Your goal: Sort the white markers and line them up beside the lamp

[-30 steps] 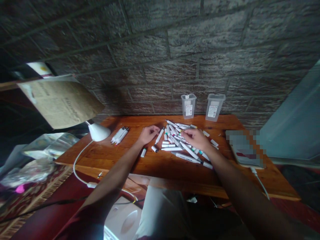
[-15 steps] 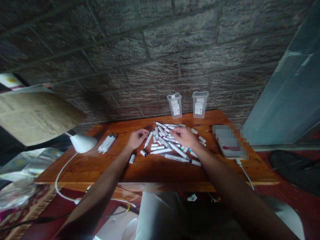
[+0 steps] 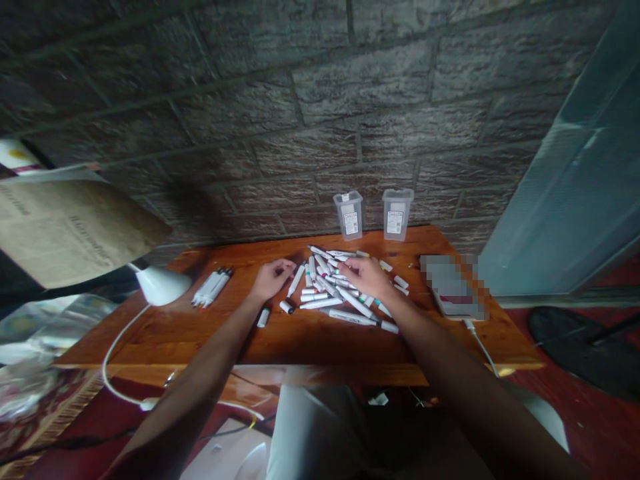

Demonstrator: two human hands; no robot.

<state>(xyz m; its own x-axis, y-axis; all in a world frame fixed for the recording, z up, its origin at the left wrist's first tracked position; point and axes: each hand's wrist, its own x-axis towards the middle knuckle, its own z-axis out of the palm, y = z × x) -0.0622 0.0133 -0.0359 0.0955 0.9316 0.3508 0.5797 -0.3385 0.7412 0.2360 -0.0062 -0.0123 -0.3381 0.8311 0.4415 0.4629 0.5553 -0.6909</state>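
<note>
Over the marker pile [image 3: 321,303], right hand [image 3: 369,275]; beside it, left hand [image 3: 269,278]; fingers of both half-curled, grip unclear.

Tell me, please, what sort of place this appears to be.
It is probably a room in a home: a lamp stands on a wooden desk, and a fringed rug lies on the floor.

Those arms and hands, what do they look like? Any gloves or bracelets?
The left hand and right hand are bare: no gloves, and no watch or bracelet shows. The forearms look bare too; it's too dark below to make out sleeves.
</note>
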